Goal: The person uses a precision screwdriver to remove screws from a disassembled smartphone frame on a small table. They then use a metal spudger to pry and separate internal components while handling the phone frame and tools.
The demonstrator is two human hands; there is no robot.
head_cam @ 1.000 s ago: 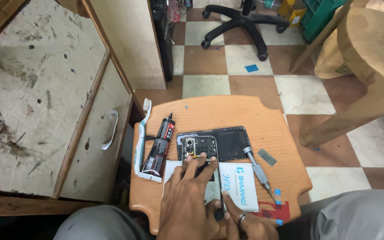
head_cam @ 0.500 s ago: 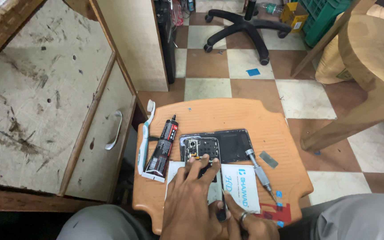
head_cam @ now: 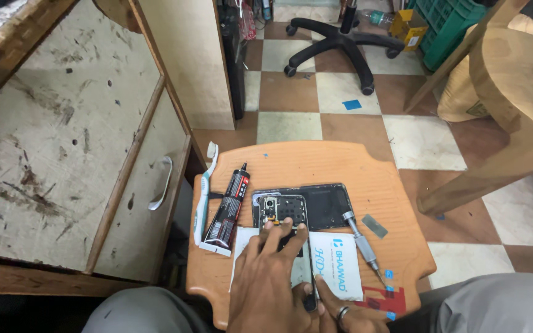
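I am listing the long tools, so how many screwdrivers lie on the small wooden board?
1. The screwdriver lies right of the phone, partly on the white paper. A thin dark tool sits between the hands; its kind is unclear.

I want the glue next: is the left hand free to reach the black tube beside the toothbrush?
Probably yes. The left hand presses the opened phone, and the black tube lies uncovered just to its left, nothing between them.

We see a checkered floor point(head_cam: 291, 92) of brown and cream tiles. A black swivel-chair base point(head_cam: 340, 40) stands at the top, a green crate point(head_cam: 445, 28) near it, a wooden chair point(head_cam: 513, 105) at right, a worn cabinet point(head_cam: 63, 154) at left.
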